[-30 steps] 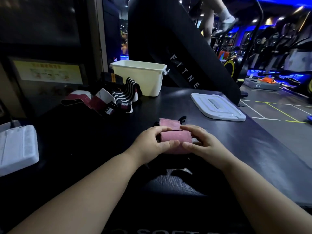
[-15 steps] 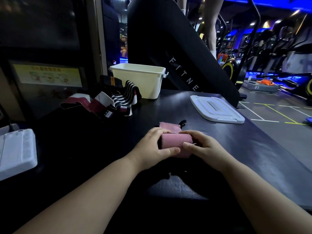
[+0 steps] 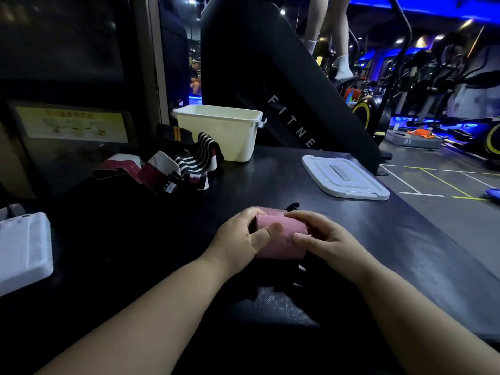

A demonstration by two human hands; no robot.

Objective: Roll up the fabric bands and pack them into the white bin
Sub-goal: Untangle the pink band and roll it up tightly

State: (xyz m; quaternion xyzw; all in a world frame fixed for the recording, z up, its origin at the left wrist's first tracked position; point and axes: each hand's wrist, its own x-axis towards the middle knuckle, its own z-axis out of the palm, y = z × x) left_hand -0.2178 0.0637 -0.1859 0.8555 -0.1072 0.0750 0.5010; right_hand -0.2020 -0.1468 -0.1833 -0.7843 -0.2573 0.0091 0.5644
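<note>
Band (image 3: 282,247), pink, in curled left hand (image 3: 238,236) and right hand (image 3: 330,239)

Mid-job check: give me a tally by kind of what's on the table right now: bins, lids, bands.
White bin: 1
White lid: 1
White plastic piece at the left edge: 1
Pink band: 1
Heap of loose bands: 1 heap, too tangled to count singly
Total: 5, taking the heap as one
</note>
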